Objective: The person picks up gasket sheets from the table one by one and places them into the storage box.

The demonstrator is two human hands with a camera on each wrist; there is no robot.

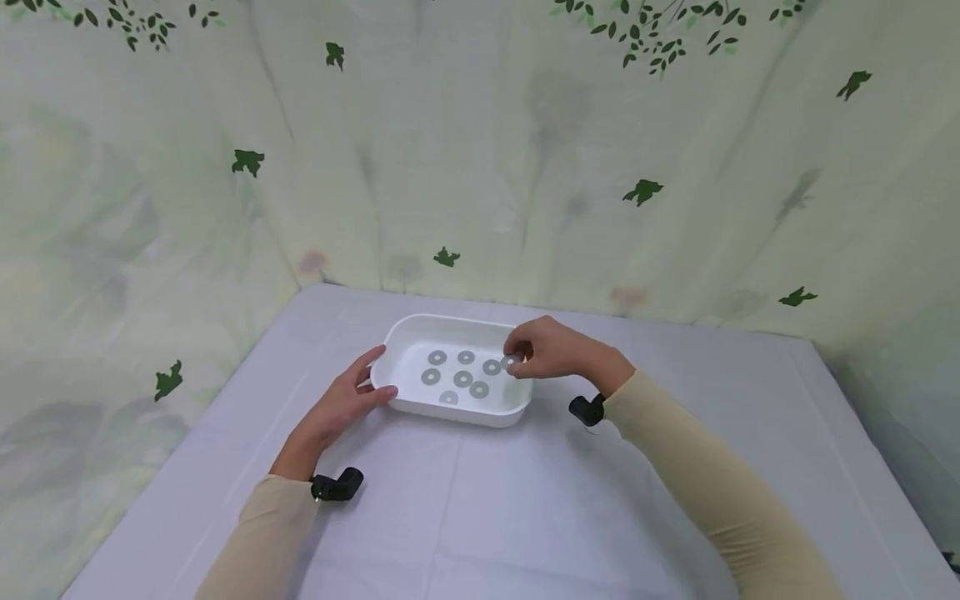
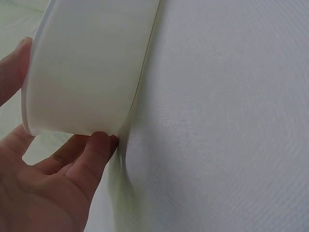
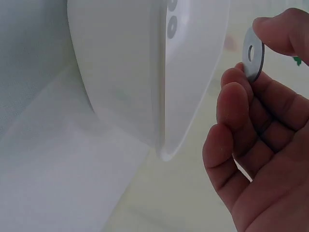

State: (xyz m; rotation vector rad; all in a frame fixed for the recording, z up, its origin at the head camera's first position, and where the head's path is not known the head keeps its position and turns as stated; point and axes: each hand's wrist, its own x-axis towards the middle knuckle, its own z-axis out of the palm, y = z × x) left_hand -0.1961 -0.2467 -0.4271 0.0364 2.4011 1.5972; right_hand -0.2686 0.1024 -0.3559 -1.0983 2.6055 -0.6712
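Note:
A white rectangular tray (image 1: 450,412) with raised walls stands on the table. Several flat grey metal washers (image 1: 462,379) lie spread over its floor. My left hand (image 1: 348,400) holds the tray's left end; in the left wrist view its fingers (image 2: 94,154) touch the wall and lower edge. Over the tray's right end, my right hand (image 1: 553,348) pinches one washer (image 3: 251,54) between thumb and fingertips. The right wrist view shows this washer on edge, its centre hole visible, held apart from the tray wall.
A white cloth (image 1: 442,508) covers the table. Behind it hangs a pale curtain (image 1: 480,167) with green leaf prints. A small black camera (image 1: 337,485) sits on the left wrist, and another black camera (image 1: 587,410) on the right.

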